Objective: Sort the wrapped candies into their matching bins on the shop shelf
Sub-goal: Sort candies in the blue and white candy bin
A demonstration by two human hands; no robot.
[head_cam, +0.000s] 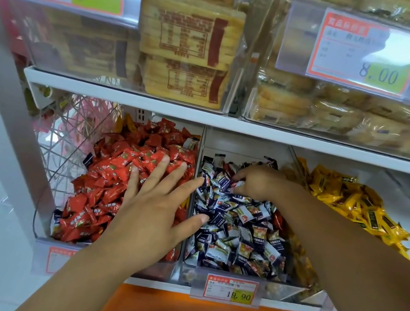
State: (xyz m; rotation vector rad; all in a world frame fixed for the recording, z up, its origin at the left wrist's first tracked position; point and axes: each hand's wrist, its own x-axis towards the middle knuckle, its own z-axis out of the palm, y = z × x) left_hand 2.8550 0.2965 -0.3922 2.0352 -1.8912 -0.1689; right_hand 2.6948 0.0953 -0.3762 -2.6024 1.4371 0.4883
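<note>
Three clear bins stand side by side on the lower shelf. The left bin [109, 254] is heaped with red candies [103, 188]. The middle bin [285, 289] holds navy-and-white candies [238, 229], with a few red ones mixed in near its far end and right side. The right bin holds yellow candies [346, 198]. My left hand [156, 209] lies flat with spread fingers over the red heap, its thumb reaching across the divider. My right hand [256, 181] digs into the far part of the middle bin, fingers curled into the candies; what they pinch is hidden.
A white shelf board [138, 98] runs just above the bins, carrying clear boxes of packaged biscuits [188, 46] and pastries [337, 114]. Price tags hang on the box fronts. A price label [230, 289] sits on the middle bin. A white upright post [14, 89] stands at left.
</note>
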